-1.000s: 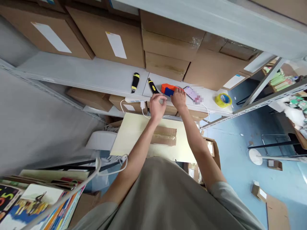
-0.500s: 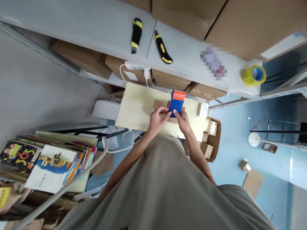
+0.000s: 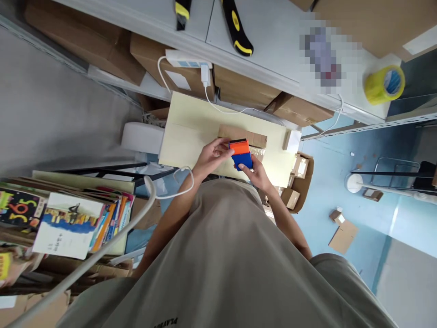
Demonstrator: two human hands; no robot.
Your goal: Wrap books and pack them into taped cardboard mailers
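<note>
The right hand [image 3: 258, 174] is closed on the blue end of an orange-and-blue handheld device [image 3: 243, 160], thumb across its face. The half-curled left hand [image 3: 209, 159] meets the orange end with its fingertips, though whether they pinch it is hard to tell. Both forearms angle inward, the device between the hands, a taped cardboard box [image 3: 244, 132] just beyond.

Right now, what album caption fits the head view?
Right hand grips an orange-and-blue device, left hand at its edge, cardboard box beyond.
</note>
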